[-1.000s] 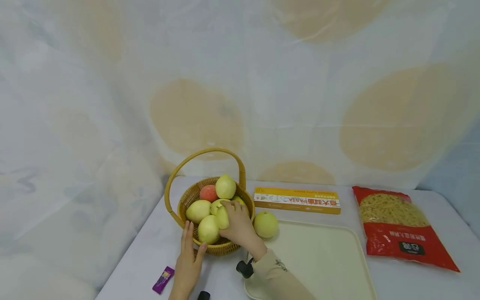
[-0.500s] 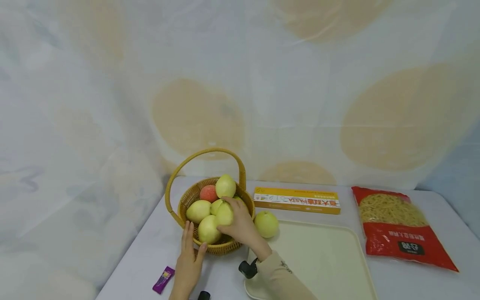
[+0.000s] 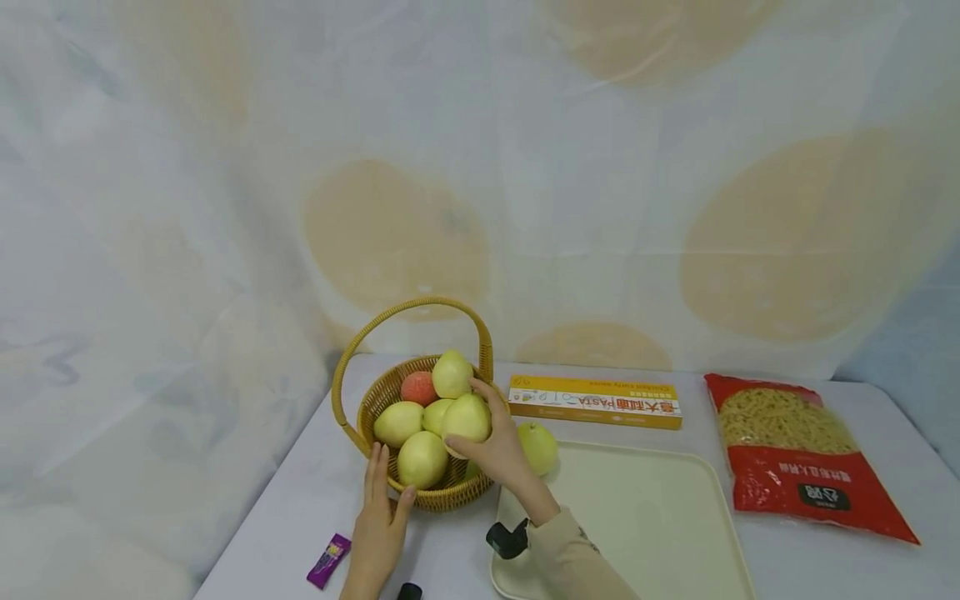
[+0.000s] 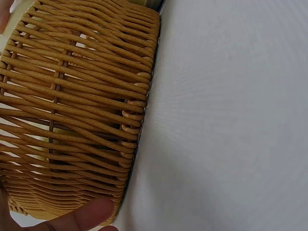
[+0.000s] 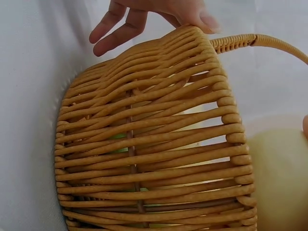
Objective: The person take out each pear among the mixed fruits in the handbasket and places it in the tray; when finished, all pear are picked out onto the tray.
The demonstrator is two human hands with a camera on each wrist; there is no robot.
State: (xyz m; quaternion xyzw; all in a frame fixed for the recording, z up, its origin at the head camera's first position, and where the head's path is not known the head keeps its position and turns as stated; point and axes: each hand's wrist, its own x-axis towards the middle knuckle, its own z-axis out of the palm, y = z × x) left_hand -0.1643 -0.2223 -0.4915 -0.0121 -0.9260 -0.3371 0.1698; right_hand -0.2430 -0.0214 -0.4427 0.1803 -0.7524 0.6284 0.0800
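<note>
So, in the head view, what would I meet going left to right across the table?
Purple packet, wicker basket, yellow pasta box, red pasta bag. I left out the left hand, right hand, fruit and tray, which overlap others.
</note>
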